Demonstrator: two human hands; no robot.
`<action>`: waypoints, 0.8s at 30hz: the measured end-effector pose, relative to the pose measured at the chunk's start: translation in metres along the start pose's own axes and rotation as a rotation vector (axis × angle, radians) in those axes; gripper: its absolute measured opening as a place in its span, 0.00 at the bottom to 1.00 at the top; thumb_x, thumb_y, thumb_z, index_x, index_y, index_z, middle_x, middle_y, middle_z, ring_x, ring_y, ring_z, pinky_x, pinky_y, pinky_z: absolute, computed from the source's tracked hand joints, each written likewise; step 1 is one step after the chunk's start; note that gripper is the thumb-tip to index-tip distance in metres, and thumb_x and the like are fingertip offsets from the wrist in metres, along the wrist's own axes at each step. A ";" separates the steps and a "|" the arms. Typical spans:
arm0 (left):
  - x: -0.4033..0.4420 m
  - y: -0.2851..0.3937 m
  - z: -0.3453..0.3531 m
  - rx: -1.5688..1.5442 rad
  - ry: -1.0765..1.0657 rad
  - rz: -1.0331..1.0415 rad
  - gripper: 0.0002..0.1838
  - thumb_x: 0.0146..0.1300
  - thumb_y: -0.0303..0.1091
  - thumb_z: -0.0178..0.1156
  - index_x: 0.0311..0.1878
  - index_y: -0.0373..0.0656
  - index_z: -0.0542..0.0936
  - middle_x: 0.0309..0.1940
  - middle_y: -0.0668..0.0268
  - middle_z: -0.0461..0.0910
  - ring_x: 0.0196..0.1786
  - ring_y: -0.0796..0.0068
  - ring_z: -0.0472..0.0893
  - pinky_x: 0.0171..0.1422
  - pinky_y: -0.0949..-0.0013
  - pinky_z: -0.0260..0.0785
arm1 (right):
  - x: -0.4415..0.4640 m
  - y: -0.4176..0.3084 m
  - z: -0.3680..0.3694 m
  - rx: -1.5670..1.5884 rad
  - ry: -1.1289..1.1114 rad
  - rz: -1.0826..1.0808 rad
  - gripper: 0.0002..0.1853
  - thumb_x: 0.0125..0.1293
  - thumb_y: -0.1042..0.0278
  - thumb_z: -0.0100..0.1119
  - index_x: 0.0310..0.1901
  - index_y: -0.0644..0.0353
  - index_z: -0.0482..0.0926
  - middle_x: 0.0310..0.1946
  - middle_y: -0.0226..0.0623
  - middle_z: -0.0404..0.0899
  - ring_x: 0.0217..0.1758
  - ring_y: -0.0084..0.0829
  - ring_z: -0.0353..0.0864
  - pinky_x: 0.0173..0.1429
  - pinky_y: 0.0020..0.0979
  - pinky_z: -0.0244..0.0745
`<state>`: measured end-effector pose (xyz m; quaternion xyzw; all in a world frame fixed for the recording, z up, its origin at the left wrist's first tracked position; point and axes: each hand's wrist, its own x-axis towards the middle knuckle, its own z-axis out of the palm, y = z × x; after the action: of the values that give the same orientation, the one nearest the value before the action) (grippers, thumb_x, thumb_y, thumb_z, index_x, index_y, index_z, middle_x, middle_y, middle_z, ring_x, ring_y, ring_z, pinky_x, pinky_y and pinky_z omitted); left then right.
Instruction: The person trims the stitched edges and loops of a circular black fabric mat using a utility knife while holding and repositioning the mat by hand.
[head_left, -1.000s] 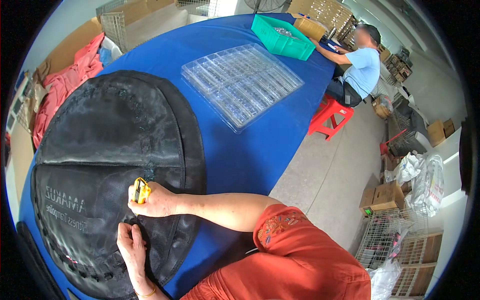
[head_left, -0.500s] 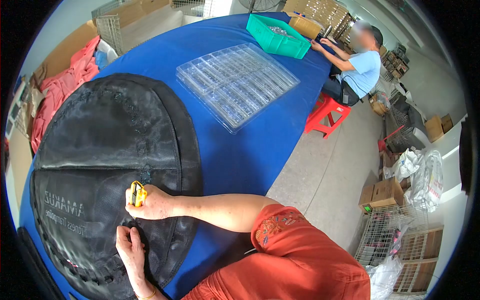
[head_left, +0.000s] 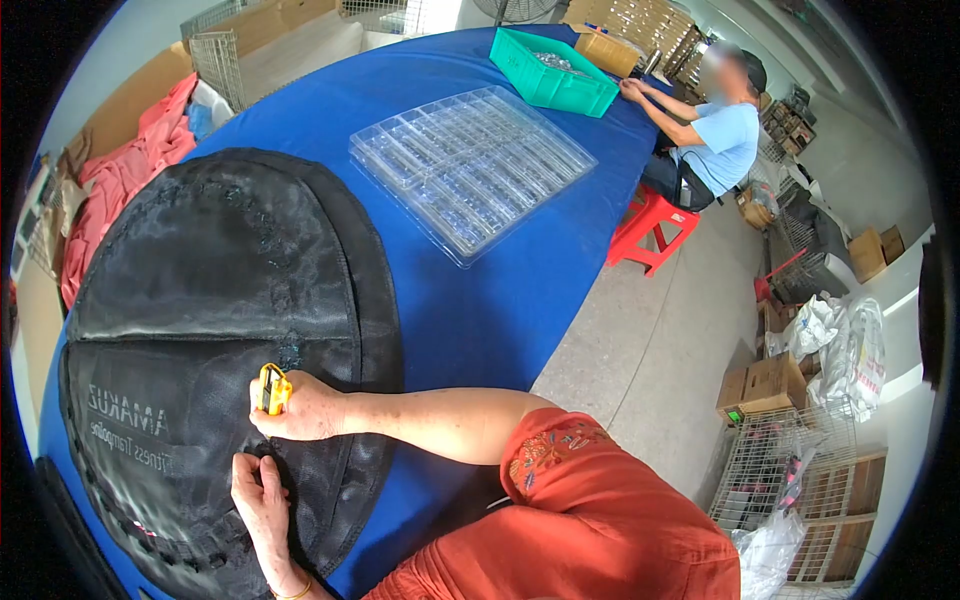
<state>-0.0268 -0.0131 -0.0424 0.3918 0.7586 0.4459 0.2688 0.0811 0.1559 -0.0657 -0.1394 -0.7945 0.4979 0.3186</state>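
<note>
A round black mesh mat (head_left: 215,260) with pale printed lettering and a seam across its middle lies on the blue-covered table (head_left: 480,330). My right hand (head_left: 298,408) is closed around a yellow cutter (head_left: 270,388) above the lower half of the mat; the cutter's tip is hard to make out. Just below it, my left hand (head_left: 262,498) rests on the mat, its fingers bent and pressed to the fabric near a dark fold. Whether the fingers pinch the fabric there is partly hidden.
Clear plastic trays (head_left: 470,170) lie beyond the mat. Farther back are a green crate (head_left: 555,75) and a person (head_left: 725,135) in light blue on a red stool (head_left: 650,230). Pink cloth (head_left: 130,190) lies at the left; cartons (head_left: 765,385) and wire cages line the right.
The view has shifted slightly. My right hand with the yellow cutter has moved slightly left and down; my left hand has barely moved. The other person's hands have come together near the crate.
</note>
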 end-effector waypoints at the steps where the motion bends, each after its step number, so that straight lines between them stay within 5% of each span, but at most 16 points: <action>1: 0.000 0.001 0.000 0.001 -0.001 0.001 0.13 0.77 0.31 0.58 0.34 0.41 0.69 0.21 0.71 0.68 0.19 0.84 0.67 0.21 0.75 0.61 | 0.000 -0.001 0.000 0.005 -0.002 0.004 0.07 0.70 0.65 0.60 0.36 0.57 0.74 0.22 0.37 0.79 0.28 0.42 0.83 0.34 0.41 0.76; 24: 0.000 0.003 0.000 0.019 0.001 0.002 0.14 0.77 0.31 0.58 0.33 0.40 0.68 0.21 0.69 0.68 0.19 0.84 0.68 0.22 0.74 0.61 | 0.000 0.002 -0.001 -0.040 -0.018 0.007 0.08 0.71 0.65 0.59 0.36 0.57 0.74 0.22 0.36 0.79 0.28 0.40 0.84 0.35 0.40 0.77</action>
<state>-0.0253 -0.0124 -0.0399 0.3949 0.7625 0.4391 0.2643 0.0810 0.1572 -0.0669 -0.1441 -0.8066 0.4842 0.3070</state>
